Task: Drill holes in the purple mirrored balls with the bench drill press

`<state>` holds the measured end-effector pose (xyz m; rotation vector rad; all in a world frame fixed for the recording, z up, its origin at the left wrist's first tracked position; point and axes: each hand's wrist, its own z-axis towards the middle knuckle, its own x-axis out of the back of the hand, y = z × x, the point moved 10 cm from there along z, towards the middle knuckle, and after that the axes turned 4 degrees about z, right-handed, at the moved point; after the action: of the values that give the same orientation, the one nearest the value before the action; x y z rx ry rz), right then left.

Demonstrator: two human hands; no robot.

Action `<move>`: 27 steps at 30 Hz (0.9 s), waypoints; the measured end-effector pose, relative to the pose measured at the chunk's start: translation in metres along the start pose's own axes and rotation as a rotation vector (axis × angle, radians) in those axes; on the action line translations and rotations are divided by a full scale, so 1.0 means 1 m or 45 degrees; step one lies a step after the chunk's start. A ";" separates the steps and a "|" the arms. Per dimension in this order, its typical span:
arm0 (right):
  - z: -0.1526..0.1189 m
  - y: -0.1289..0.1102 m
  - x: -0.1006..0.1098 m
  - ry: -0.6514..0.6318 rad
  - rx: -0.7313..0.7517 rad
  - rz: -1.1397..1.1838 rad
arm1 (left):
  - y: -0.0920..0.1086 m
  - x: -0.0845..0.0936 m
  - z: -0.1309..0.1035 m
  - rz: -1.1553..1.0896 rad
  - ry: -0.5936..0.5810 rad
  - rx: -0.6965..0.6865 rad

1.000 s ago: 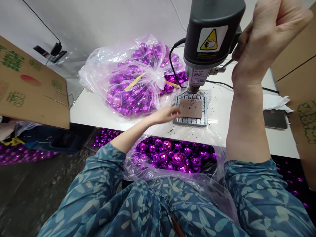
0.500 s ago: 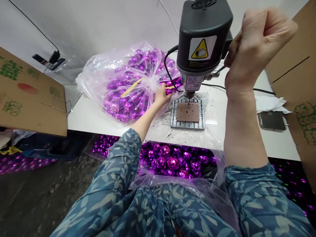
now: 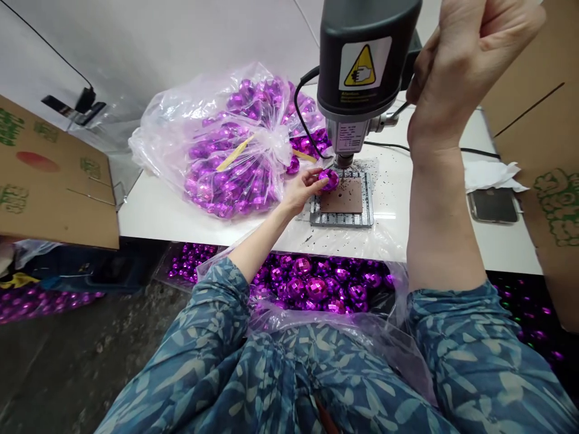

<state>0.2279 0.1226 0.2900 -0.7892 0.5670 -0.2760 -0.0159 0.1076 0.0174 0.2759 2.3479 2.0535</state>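
Between its fingertips my left hand holds a shiny purple faceted ball, over the left edge of a brown board with a small dark hole. The board lies on a slotted metal base plate strewn with dark shavings. Above it stands a black bench drill with a hand-warning label. My right hand is raised and closed around the drill's lever. Left of the drill, a clear plastic bag full of purple balls lies gathered at its neck beside a yellow strip.
Below the table edge, an open plastic bag holds more purple balls. Cardboard boxes stand at left and right. A phone and white tissue lie on the white table. A black cable crosses behind.
My left hand has moved from the bag's mouth rightward and nearer to me, bringing a purple ball to the board. My right hand stays on the lever. The view has shifted slightly.
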 end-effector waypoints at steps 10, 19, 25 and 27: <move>-0.003 -0.001 -0.001 -0.011 -0.020 -0.008 | 0.012 -0.030 -0.005 0.361 -0.044 -0.224; -0.015 -0.009 0.006 -0.061 0.255 0.243 | 0.014 -0.047 -0.013 0.529 -0.026 -0.314; -0.049 -0.028 0.028 -0.083 0.451 0.405 | 0.014 -0.046 -0.013 0.514 -0.029 -0.319; -0.059 -0.031 0.037 -0.080 0.477 0.410 | 0.015 -0.046 -0.014 0.520 -0.022 -0.334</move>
<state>0.2229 0.0507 0.2650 -0.3360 0.5530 -0.0557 0.0293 0.0896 0.0296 0.8193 2.1127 2.4830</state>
